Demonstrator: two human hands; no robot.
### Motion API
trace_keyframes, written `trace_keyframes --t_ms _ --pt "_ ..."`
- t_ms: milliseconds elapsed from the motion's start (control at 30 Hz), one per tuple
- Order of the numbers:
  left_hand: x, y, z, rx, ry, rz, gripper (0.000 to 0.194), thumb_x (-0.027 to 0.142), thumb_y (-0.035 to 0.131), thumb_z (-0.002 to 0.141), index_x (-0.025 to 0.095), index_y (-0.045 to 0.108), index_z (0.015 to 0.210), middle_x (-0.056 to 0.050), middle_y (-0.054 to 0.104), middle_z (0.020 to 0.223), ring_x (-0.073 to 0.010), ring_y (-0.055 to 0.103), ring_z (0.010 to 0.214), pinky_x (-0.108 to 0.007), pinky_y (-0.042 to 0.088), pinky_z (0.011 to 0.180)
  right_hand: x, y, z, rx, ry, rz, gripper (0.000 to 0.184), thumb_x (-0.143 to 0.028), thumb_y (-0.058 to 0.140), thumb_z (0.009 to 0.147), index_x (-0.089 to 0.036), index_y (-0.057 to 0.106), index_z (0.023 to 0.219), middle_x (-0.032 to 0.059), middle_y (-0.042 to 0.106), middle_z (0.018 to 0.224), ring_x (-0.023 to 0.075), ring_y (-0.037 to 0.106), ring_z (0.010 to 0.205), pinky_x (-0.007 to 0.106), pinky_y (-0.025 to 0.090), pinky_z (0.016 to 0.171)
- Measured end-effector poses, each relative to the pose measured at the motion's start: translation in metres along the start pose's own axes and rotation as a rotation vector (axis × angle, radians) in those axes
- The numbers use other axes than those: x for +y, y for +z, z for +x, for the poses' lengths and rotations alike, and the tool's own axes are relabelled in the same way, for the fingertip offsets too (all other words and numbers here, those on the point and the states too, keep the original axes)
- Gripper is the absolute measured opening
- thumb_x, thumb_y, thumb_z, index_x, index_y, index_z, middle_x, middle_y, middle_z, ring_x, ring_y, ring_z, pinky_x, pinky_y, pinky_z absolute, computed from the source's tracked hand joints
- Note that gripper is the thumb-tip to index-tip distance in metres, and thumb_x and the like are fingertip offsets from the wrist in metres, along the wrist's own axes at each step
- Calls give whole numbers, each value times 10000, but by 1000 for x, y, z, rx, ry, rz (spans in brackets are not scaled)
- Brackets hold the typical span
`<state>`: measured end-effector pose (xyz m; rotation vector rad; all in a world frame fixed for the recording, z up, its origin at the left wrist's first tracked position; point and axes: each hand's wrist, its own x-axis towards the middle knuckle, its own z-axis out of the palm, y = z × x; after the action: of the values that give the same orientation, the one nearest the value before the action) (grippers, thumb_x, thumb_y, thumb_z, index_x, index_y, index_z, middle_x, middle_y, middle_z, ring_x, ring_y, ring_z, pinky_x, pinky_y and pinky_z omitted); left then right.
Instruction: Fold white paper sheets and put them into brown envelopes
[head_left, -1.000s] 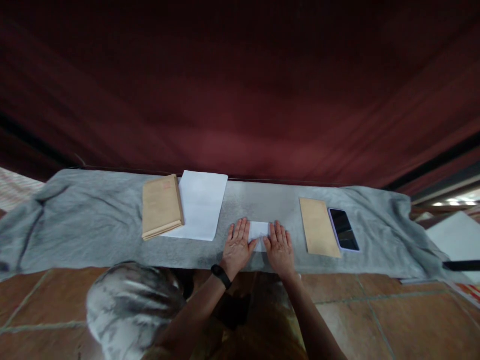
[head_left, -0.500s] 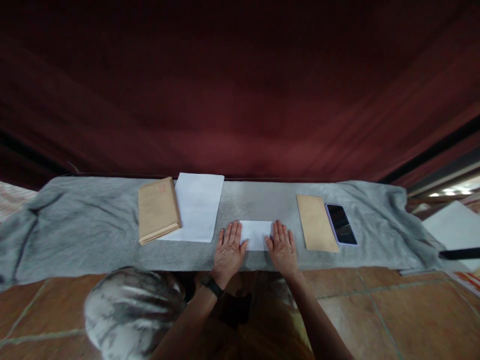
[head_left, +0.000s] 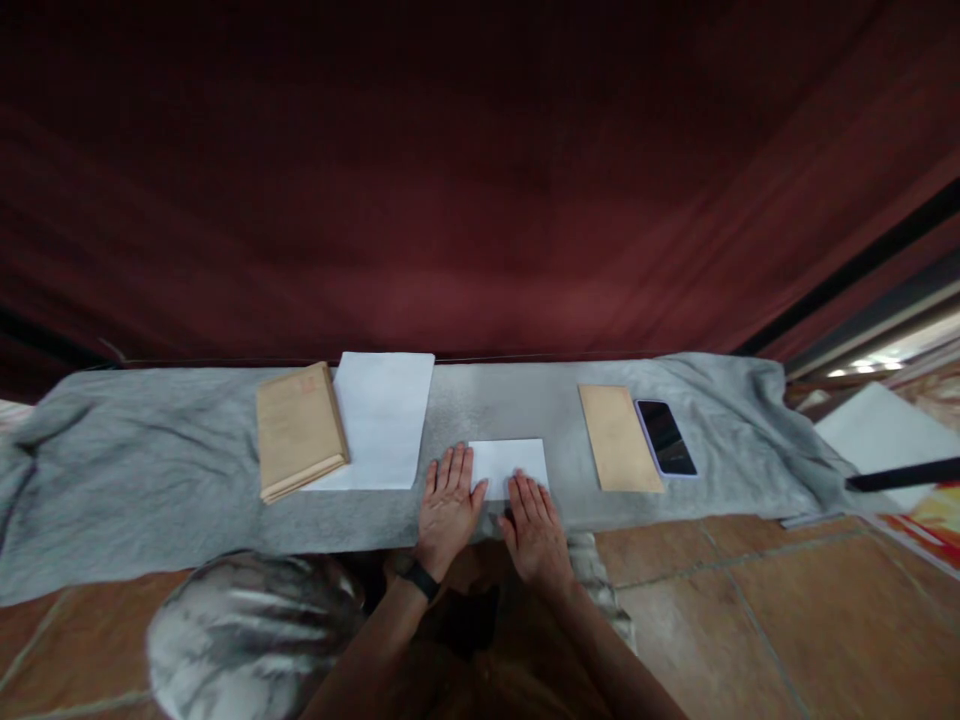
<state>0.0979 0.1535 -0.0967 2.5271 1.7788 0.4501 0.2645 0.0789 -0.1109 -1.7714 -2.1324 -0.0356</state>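
Observation:
A small white sheet of paper (head_left: 510, 460), apparently folded, lies flat on the grey cloth in front of me. My left hand (head_left: 448, 508) rests palm down along its left edge, fingers stretched out. On the sheet's near right corner lies my right hand (head_left: 535, 528), flat with its fingers extended and pointing away from me. Left of my hands is a stack of white paper (head_left: 386, 420), partly covered by a bundle of brown envelopes (head_left: 301, 430). To the right sits a single brown envelope (head_left: 619, 440).
A phone (head_left: 666, 438) with a light purple case lies right of the single envelope. Grey cloth (head_left: 150, 450) covers the narrow bench. Dark red fabric (head_left: 480, 220) hangs behind it. White paper (head_left: 885, 435) and a black bar (head_left: 904, 475) are at far right.
My right hand has slid from the paper's right edge toward me and left onto its near corner. My left hand stays at the left edge. The view has shifted slightly.

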Motion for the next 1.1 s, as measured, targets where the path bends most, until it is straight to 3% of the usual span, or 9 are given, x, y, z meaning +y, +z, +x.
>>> trace_keyframes --t_ms 200,367,500,833,1100 --pt "3 -5 -7 64 29 -34 570 361 357 1026 120 350 1542 -136 399 1576 -279 321 1491 -504 267 1226 34 -14 -8 -27 26 -55 601 -371 382 1050 -122 259 1584 146 393 1579 273 397 1445 468 294 1196" --pt "34 -8 -24 -47 292 -55 556 358 408 1019 148 361 1532 -90 381 1596 -225 314 1496 -464 298 1231 35 -13 -11 -33 40 -60 617 -345 391 1043 -133 219 1597 144 375 1588 273 394 1447 477 285 1202" --pt "53 -4 -34 -75 279 -20 606 414 459 997 121 375 1521 -118 372 1597 -245 306 1499 -469 316 1223 35 -12 -11 -39 28 -70 616 -332 392 1042 -128 216 1596 139 350 1601 276 378 1456 474 273 1204" --pt "18 -11 -52 -35 170 49 641 428 438 1000 78 357 1531 -166 360 1591 -274 312 1495 -475 323 1217 36 -11 -12 -35 36 -59 634 -350 397 1041 -110 205 1595 137 337 1608 275 356 1465 481 266 1206" --pt "22 -10 -37 -58 145 79 458 243 414 994 131 538 1421 -158 506 1500 -286 474 1400 -495 394 1163 37 -8 -11 -18 34 -39 637 -362 399 1039 -112 212 1594 142 353 1601 283 365 1459 486 280 1197"
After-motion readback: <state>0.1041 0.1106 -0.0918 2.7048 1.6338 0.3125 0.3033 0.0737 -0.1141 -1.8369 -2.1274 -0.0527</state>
